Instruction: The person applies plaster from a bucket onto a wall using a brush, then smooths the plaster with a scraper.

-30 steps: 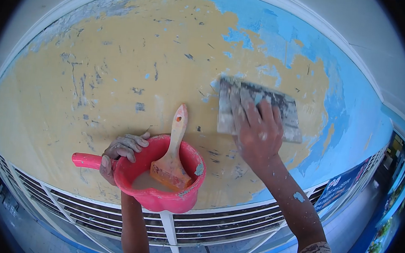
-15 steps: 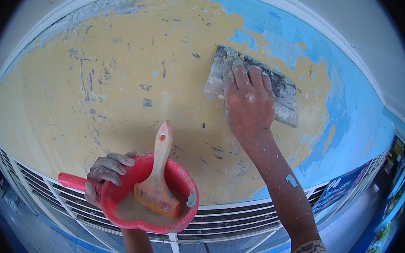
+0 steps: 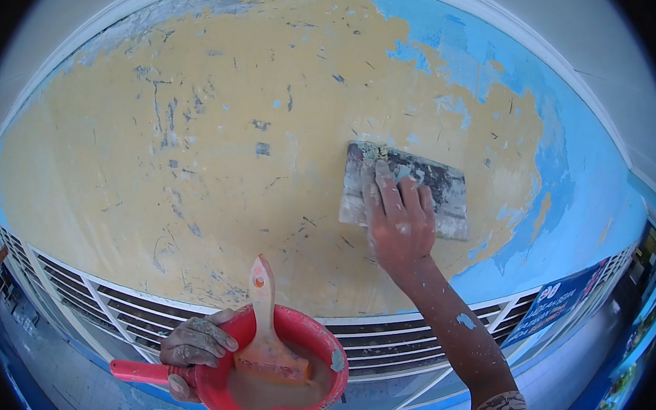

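My right hand (image 3: 402, 217), spotted with dried plaster, has its fingers over a wide flat blade (image 3: 445, 201), which lies against the wall (image 3: 217, 168). Under it the wall is tan with grey marks, and blue shows at the upper right. Lower down, my left hand (image 3: 195, 343) grips the red dipper (image 3: 219, 386) where its handle (image 3: 141, 372) meets the bowl. In the dipper is murky liquid (image 3: 275, 397). A wide brush (image 3: 263, 314) leans in it with its handle up and its orange end in the liquid.
White window bars (image 3: 391, 344) run below the wall panel. At the lower right hangs a dark blue sign (image 3: 554, 309) with lettering. White trim (image 3: 533, 41) curves along the top. Tiled floor shows beyond the bars at the lower left.
My right hand has moved down the wall with the blade, which is now closer to level. The dipper, the brush and my left hand are lower and slightly further right in view.
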{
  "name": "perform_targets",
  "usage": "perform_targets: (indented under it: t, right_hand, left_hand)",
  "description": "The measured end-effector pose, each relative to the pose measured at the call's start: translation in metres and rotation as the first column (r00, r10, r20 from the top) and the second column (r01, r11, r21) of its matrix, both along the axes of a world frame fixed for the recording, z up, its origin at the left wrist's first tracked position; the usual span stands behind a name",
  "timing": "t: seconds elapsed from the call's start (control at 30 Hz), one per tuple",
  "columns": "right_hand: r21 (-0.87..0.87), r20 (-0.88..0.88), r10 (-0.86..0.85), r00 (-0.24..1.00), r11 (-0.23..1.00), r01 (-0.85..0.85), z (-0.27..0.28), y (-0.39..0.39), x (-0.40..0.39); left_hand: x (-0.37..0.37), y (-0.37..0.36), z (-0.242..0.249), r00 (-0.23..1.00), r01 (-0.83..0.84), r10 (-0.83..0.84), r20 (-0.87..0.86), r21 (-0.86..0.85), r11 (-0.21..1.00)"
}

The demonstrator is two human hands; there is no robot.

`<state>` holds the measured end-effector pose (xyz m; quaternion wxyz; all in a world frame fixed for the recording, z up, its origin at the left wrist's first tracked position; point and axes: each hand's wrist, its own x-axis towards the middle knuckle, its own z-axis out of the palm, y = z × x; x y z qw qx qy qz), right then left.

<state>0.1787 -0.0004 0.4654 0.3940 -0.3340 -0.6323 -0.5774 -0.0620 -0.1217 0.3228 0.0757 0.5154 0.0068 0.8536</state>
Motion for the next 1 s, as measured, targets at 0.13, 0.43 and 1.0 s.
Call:
perform_targets:
  t: [0.13, 0.43, 1.0]
  right_hand:
    - [0.044, -0.075, -0.018, 0.997, 0.999, 0.021, 0.051, -0.004, -0.011]
    - [0.116, 0.011, -0.009, 1.0, 0.993, 0.008, 0.02, 0.005, 0.014]
    - [-0.042, -0.076, -0.058, 0.995, 0.998, 0.055, 0.028, -0.007, 0.039]
  left_hand:
    - [0.009, -0.011, 0.001, 0.998, -0.039, 0.038, -0.058, -0.02, 0.999]
    - [0.019, -0.01, 0.011, 0.992, -0.113, 0.116, -0.059, 0.045, 0.993]
    - [0.051, 0.012, 0.02, 0.987, -0.103, 0.1, -0.126, -0.012, 0.995]
